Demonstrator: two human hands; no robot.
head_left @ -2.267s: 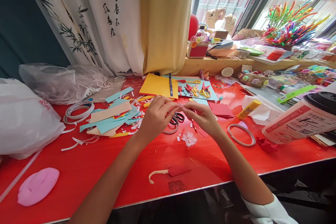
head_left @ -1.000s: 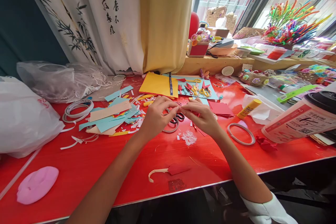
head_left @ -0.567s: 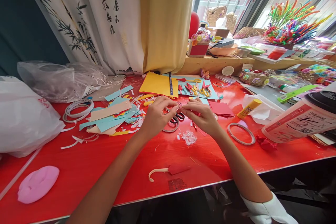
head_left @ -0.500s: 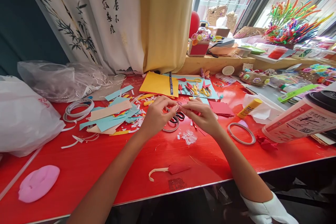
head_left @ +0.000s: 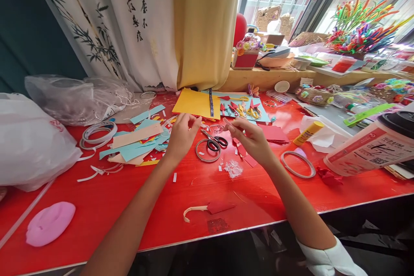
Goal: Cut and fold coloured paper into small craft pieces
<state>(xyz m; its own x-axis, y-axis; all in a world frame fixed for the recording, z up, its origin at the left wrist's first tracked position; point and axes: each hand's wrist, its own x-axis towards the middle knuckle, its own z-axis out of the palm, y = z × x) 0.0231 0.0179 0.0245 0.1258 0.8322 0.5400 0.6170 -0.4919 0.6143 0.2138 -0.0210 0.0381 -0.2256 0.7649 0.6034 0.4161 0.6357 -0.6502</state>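
My left hand (head_left: pixel 183 136) is raised over the table with thumb and forefinger brought together. Whatever it may pinch is too small to make out. To its right, my right hand (head_left: pixel 249 138) also has its fingers closed in a pinch, with a small pale bit at the tips that I cannot name. The two hands are apart. Between and below them lie black-handled scissors (head_left: pixel 213 142) and a roll of tape (head_left: pixel 207 157). A small paper umbrella shape with a cream hook (head_left: pixel 196 210) and a red top (head_left: pixel 220 208) lies near the front edge.
Paper scraps (head_left: pixel 142 138) and tape rolls (head_left: pixel 97 133) are heaped on the left, beside a white plastic bag (head_left: pixel 35 142). Folded paper pieces lie on a blue sheet (head_left: pixel 263 114) behind. A glue stick (head_left: pixel 308 133), another tape ring (head_left: pixel 297 164) and a large cup (head_left: pixel 371 146) stand right.
My hands, earlier together at the fingertips, have moved apart, the left one going left. The scissors and tape roll beneath them show more fully. A small white strip now lies by my left wrist.
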